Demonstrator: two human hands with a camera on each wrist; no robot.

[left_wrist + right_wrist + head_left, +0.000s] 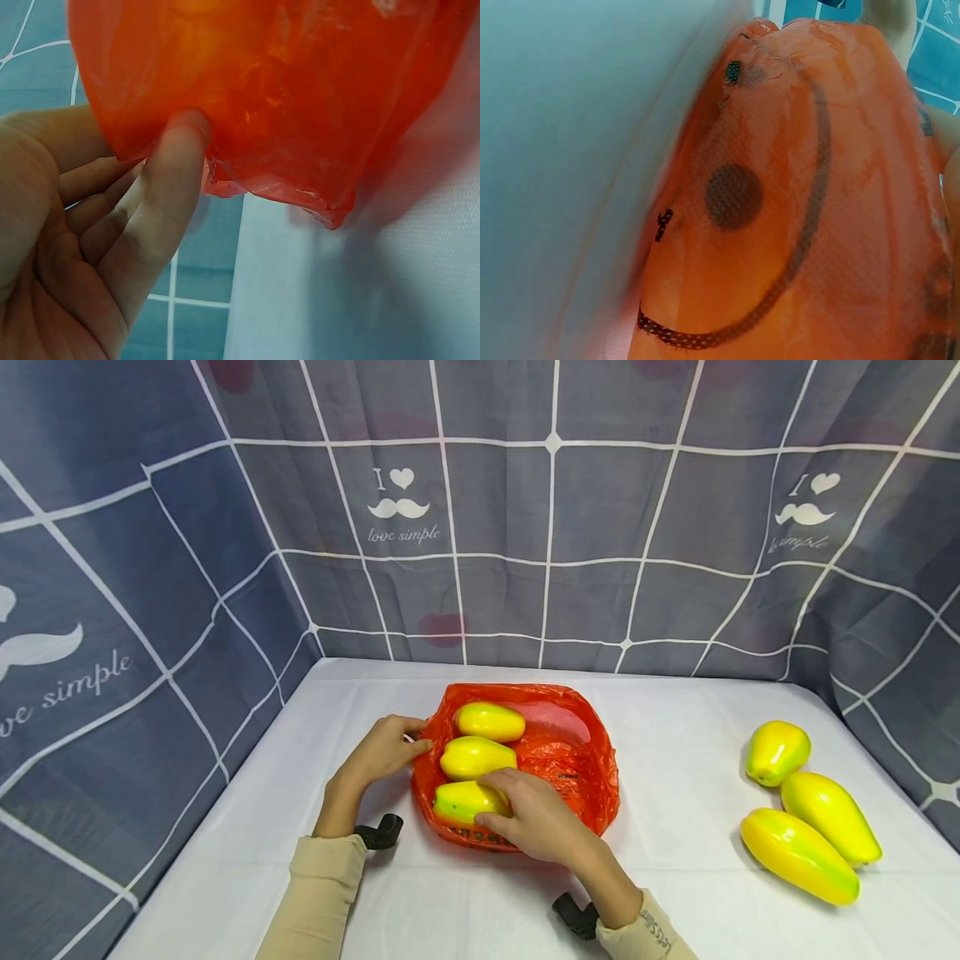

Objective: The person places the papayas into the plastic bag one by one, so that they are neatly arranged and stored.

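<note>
**A:** Where's the bag relative to the hands?

**B:** I see the orange bag (570, 752) lying open on the white table (675, 893), about the middle. My left hand (382, 752) is at its left edge, my right hand (536, 818) at its near edge, reaching in over the rim.

**A:** What's inside?

**B:** Three yellow fruits in a row. The far fruit (491, 722) and the middle fruit (476, 757) lie untouched. The near fruit (463, 802) is under my right hand.

**A:** How's the right grip?

**B:** Fingers curled over the near fruit's right end, holding it against the bag's floor. The right wrist view shows only the bag's printed smiley face (780, 225) close up, no fingers.

**A:** And the left?

**B:** It pinches the bag's rim. In the left wrist view, one finger (169, 195) presses up against the orange film (285, 97); the other fingers are loosely bent behind it. The thumb is hidden by the film.

**A:** Anything else on the table?

**B:** Three more fruits (806, 814) clustered at the right, well apart from the bag.
</note>
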